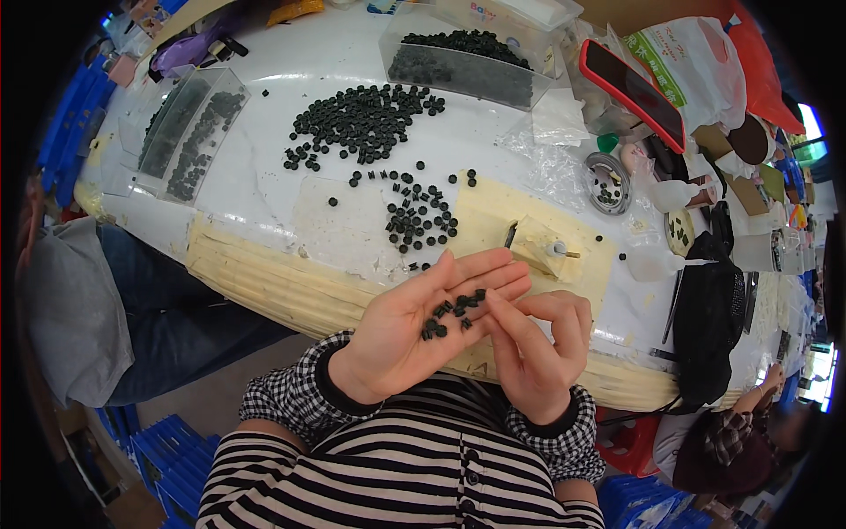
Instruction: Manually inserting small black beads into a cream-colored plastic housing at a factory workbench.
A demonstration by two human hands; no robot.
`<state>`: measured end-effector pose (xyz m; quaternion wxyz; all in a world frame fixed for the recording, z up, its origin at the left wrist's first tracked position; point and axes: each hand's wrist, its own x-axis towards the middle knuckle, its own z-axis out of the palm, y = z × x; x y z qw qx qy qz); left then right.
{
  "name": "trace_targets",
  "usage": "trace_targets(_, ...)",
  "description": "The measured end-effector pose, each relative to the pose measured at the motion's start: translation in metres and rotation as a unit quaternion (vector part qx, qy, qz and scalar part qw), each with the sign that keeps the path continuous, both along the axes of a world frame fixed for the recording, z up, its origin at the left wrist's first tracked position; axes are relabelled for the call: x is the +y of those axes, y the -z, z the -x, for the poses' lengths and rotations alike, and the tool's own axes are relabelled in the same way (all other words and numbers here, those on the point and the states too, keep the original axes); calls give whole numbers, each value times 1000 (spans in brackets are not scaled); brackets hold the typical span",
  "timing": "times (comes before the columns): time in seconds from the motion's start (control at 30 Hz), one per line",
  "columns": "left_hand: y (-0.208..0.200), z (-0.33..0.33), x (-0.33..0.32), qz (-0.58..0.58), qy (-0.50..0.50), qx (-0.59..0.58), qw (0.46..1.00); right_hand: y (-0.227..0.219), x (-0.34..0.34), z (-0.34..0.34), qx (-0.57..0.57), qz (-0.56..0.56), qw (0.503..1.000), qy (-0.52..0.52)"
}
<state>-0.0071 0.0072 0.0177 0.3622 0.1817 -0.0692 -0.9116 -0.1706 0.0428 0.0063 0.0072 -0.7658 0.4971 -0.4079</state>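
My left hand (389,324) is palm up with its fingers stretched out, carrying several small black spool-shaped parts (440,331) in its hollow. Over the edge of that palm, my right hand (545,353) pinches thumb and forefinger at one small black part (479,295). Just beyond the hands, a loose group of the same parts (421,216) lies on the white table. Farther back is a larger heap of them (352,123). A small block-like fixture with a metal pin (548,249) stands on a yellowish sheet (480,207), beyond my right hand.
Clear plastic boxes of black parts stand at the back (463,75) and at the left (189,132). A red-framed phone (633,95), a round metal dish (608,183), squeeze bottles (650,263) and a black bag (708,326) crowd the right side. Other people sit at left and right.
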Motion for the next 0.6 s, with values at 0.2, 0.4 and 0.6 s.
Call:
trace_targets(0.2, 4, 4, 3, 24, 19, -29, 999, -1, -3, -1, 25, -10, 999, -18)
trace_targets(0.4, 8, 5, 4, 22, 48, -72, 996, -5, -4, -1, -6, -76, 997, -9)
trace_targets(0.6, 8, 2, 6, 54, 57, -92, 993, -11, -1, 3, -111, -97, 989, 19)
